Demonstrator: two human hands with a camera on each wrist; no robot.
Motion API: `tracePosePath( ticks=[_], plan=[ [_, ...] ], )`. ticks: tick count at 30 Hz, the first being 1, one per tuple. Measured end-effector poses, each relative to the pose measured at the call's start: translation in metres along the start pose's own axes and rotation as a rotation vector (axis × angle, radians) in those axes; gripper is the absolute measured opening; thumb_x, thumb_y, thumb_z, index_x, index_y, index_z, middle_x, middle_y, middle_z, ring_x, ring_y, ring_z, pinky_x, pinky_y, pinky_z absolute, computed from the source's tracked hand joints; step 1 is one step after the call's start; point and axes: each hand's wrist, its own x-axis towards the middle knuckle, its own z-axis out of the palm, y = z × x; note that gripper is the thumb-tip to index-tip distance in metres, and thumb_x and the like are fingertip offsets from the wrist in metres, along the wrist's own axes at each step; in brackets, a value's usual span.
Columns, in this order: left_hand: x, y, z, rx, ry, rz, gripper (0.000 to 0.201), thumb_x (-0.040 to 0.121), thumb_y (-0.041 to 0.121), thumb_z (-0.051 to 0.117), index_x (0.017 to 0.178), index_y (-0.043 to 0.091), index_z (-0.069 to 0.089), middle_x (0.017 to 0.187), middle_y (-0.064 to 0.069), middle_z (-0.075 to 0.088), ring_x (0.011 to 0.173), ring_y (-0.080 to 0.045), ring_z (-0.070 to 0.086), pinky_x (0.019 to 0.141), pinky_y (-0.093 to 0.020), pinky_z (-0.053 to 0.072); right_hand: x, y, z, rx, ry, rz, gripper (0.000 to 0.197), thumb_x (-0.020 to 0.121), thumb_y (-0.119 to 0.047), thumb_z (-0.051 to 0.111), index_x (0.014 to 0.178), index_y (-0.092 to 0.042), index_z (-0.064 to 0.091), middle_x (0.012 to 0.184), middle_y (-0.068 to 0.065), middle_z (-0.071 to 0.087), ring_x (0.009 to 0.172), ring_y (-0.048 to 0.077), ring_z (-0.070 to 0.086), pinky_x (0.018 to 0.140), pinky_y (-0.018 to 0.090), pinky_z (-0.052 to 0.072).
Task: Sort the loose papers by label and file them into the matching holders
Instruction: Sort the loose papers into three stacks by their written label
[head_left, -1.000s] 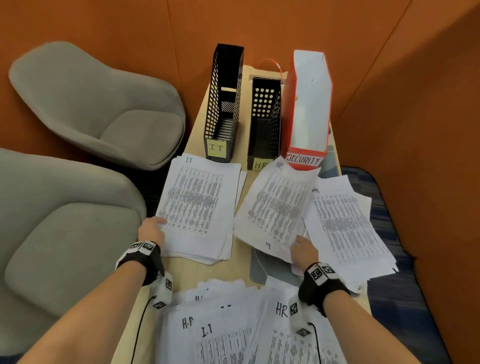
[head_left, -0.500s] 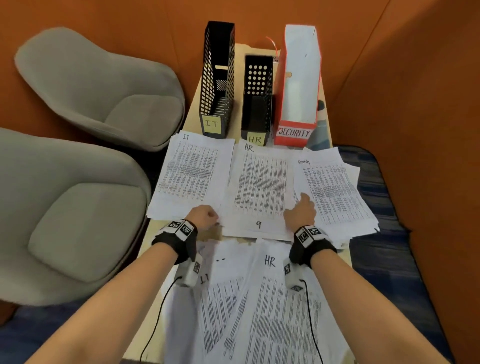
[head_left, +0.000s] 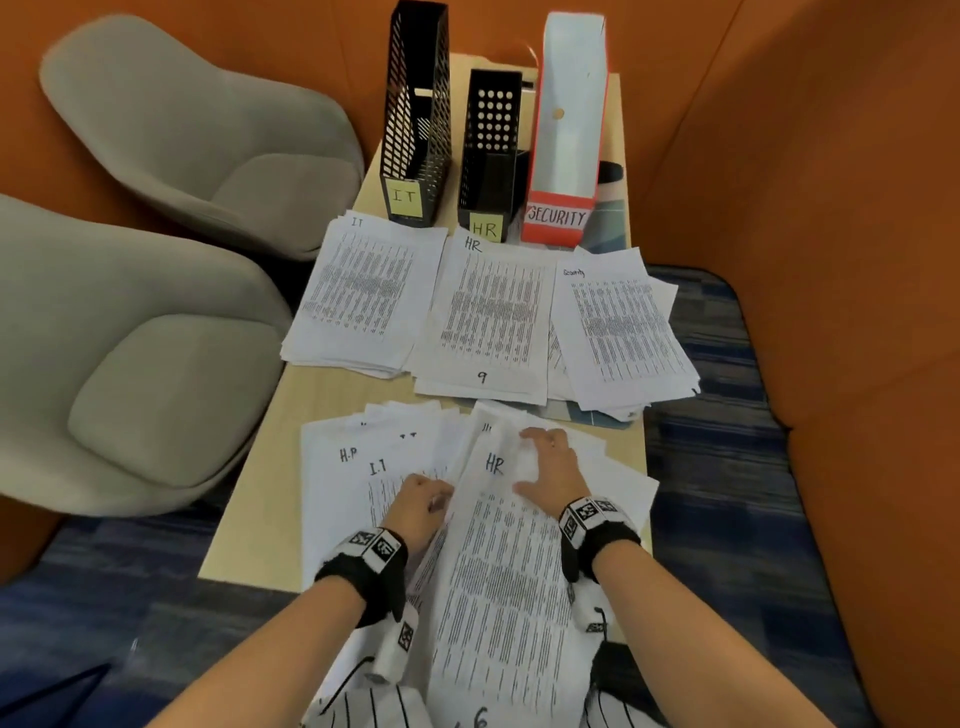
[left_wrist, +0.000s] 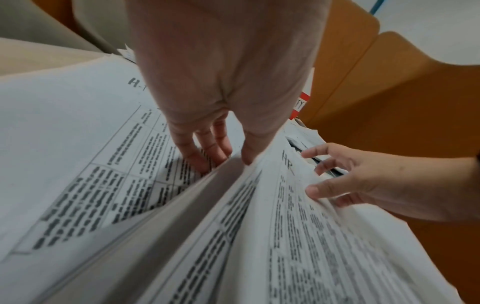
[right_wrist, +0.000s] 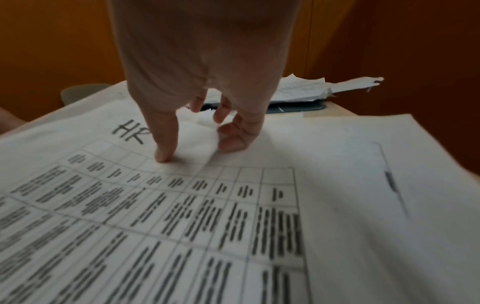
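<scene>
Three holders stand at the table's far end: black mesh IT holder (head_left: 415, 119), black HR holder (head_left: 491, 145), red-and-white SECURITY holder (head_left: 566, 130). In front of them lie an IT pile (head_left: 363, 296), an HR pile (head_left: 493, 317) and a Security pile (head_left: 618, 327). The loose pile (head_left: 363, 457) is nearest me, topped by an HR sheet (head_left: 498, 571) (left_wrist: 298, 226) (right_wrist: 182, 205). My left hand (head_left: 441, 496) (left_wrist: 226, 160) pinches that sheet's raised left edge, fingers under it, thumb on top. My right hand (head_left: 530, 457) (right_wrist: 197, 144) presses its fingertips on the sheet's top beside the label.
Two grey chairs (head_left: 156, 338) stand close to the table's left side. Orange walls (head_left: 831, 260) close in behind and on the right. A blue-grey flat item (head_left: 597, 415) lies under the Security pile. Bare table (head_left: 332, 389) shows between the piles.
Both hands have drawn back from the sorted piles to the near loose pile. The left now lifts the HR sheet's edge and the right presses on its top.
</scene>
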Motion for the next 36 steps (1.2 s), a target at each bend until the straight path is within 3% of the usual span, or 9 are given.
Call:
tracePosePath(
  ticks=[5,9,13,17,23,26,29,32,36],
  plan=[
    [-0.009,0.014,0.008,-0.103,0.235,-0.023,0.028,0.092,0.001,0.042,0.109,0.006,0.063,0.113,-0.003,0.044,0.105,-0.018,0.049,0.093,-0.020,0.035,-0.023,0.008,0.006,0.124,-0.104,-0.060,0.039,0.080,0.002,0.050,0.111,-0.020,0.048,0.076,-0.004,0.052,0.067,0.017,0.054,0.062,0.031,0.048],
    [-0.013,0.027,0.011,-0.181,0.146,0.016,0.036,0.089,0.001,0.047,0.122,0.015,0.055,0.108,0.000,0.056,0.096,-0.017,0.057,0.087,-0.027,0.046,-0.031,0.020,0.004,0.037,0.081,-0.072,0.024,0.074,-0.002,0.062,0.077,-0.024,0.053,0.081,-0.002,0.053,0.083,0.026,0.058,0.068,0.030,0.043],
    [-0.006,0.025,0.013,-0.207,0.084,-0.050,0.047,0.087,-0.004,0.045,0.127,0.021,0.048,0.106,-0.008,0.066,0.094,-0.025,0.063,0.080,-0.029,0.049,-0.032,0.024,-0.010,0.149,0.046,0.092,0.049,0.075,0.001,0.052,0.116,-0.025,0.048,0.080,0.003,0.058,0.077,0.030,0.060,0.072,0.036,0.047],
    [-0.004,0.020,0.014,-0.471,0.098,-0.115,0.035,0.085,-0.010,0.047,0.092,0.023,0.057,0.086,-0.014,0.063,0.074,-0.021,0.057,0.066,-0.026,0.045,-0.029,0.019,-0.016,0.164,-0.015,0.055,0.068,0.074,-0.004,0.055,0.133,-0.032,0.039,0.101,0.006,0.065,0.093,0.027,0.061,0.082,0.035,0.047],
    [-0.009,0.016,0.006,-0.432,0.339,-0.214,0.039,0.079,-0.013,0.046,0.099,0.020,0.046,0.070,-0.002,0.049,0.061,-0.019,0.048,0.055,-0.026,0.041,-0.036,0.020,-0.004,0.193,0.115,-0.120,0.028,0.064,-0.003,0.075,0.077,-0.019,0.056,0.099,0.003,0.042,0.094,0.024,0.048,0.077,0.024,0.042],
    [-0.002,0.016,0.002,-0.063,0.395,-0.078,0.046,0.074,-0.013,0.049,0.107,0.019,0.048,0.103,-0.008,0.049,0.089,-0.022,0.050,0.079,-0.031,0.044,-0.042,0.029,-0.003,0.224,0.181,-0.181,0.035,0.060,-0.007,0.081,0.072,-0.021,0.051,0.115,0.000,0.045,0.104,0.018,0.044,0.086,0.022,0.040],
    [0.002,0.028,0.005,0.116,0.162,0.060,0.050,0.081,-0.005,0.053,0.128,0.012,0.046,0.133,-0.011,0.045,0.123,-0.026,0.046,0.104,-0.031,0.037,-0.039,0.029,-0.006,0.231,0.172,-0.094,0.029,0.070,-0.003,0.071,0.075,-0.018,0.048,0.087,0.003,0.060,0.082,0.026,0.059,0.071,0.039,0.053],
    [0.007,0.038,0.009,-0.061,0.041,-0.106,0.049,0.087,0.000,0.053,0.133,0.009,0.040,0.122,-0.014,0.057,0.113,-0.032,0.056,0.088,-0.030,0.043,-0.032,0.023,-0.011,0.239,0.159,-0.014,0.022,0.080,-0.002,0.056,0.093,-0.018,0.050,0.084,0.008,0.063,0.077,0.028,0.061,0.066,0.037,0.052],
    [0.012,0.031,0.010,-0.120,0.116,-0.122,0.016,0.084,0.001,0.054,0.093,0.013,0.049,0.086,-0.007,0.057,0.085,-0.026,0.057,0.060,-0.025,0.037,-0.029,0.022,-0.012,0.308,0.158,0.003,0.034,0.081,-0.003,0.058,0.114,-0.012,0.057,0.103,0.007,0.067,0.089,0.022,0.061,0.073,0.025,0.047]
  ],
)
